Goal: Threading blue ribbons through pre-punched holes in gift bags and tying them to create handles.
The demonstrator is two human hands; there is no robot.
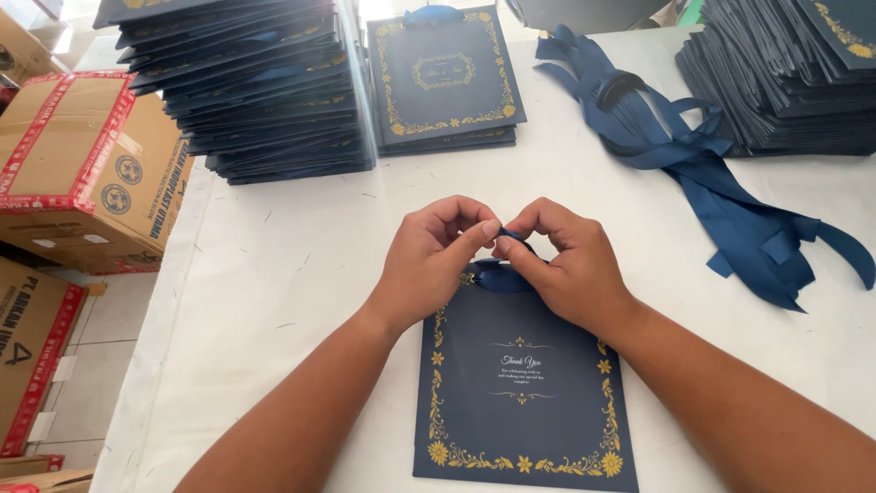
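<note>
Both hands met at the top of the navy gift bag (520, 383); the left hand (431, 260) and right hand (568, 265) pinched its blue ribbon (497, 276) between closed fingertips.

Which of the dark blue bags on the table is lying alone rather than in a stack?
The bag under the hands, nearest the camera. It lies singly on the white table, both hands' fingers pinching its ribbon; the others sit piled along the far edge.

White table (274, 274): bags (520, 393), ribbons (730, 210)
</note>
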